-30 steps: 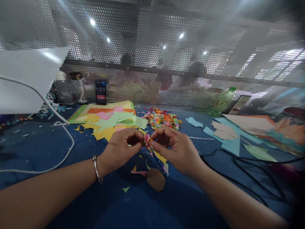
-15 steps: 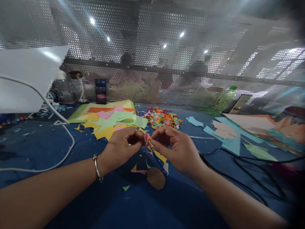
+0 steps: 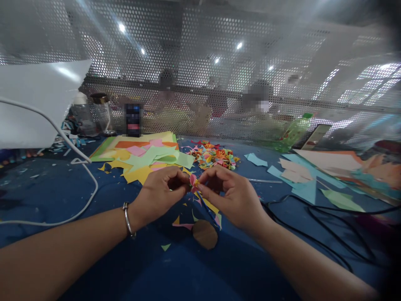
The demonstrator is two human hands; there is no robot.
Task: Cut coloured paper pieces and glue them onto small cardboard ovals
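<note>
A small pink and yellow piece of folded paper point(image 3: 193, 182) is pinched between my two hands above the blue table. My left hand point(image 3: 164, 187) grips its left side with thumb and forefinger. On the other side, the fingertips of my right hand point(image 3: 230, 194) are closed on its yellow part. Below my fingers lie a thin blue stick-like thing point(image 3: 206, 205), partly hidden, and coloured paper scraps. Nearer to me rests a round brown cardboard disc point(image 3: 204, 234), with a pink scrap point(image 3: 183, 226) touching its left edge.
Coloured paper sheets point(image 3: 150, 156) and a heap of small paper pieces point(image 3: 216, 155) lie behind my hands. More paper point(image 3: 302, 177) and black cables point(image 3: 316, 217) are at right. A white cable point(image 3: 90, 184) loops at left. Bottles and a phone point(image 3: 133, 120) stand before a perforated screen point(image 3: 200, 54).
Both hands stay in almost the same place. The folded paper has shifted only very slightly between my fingertips.
</note>
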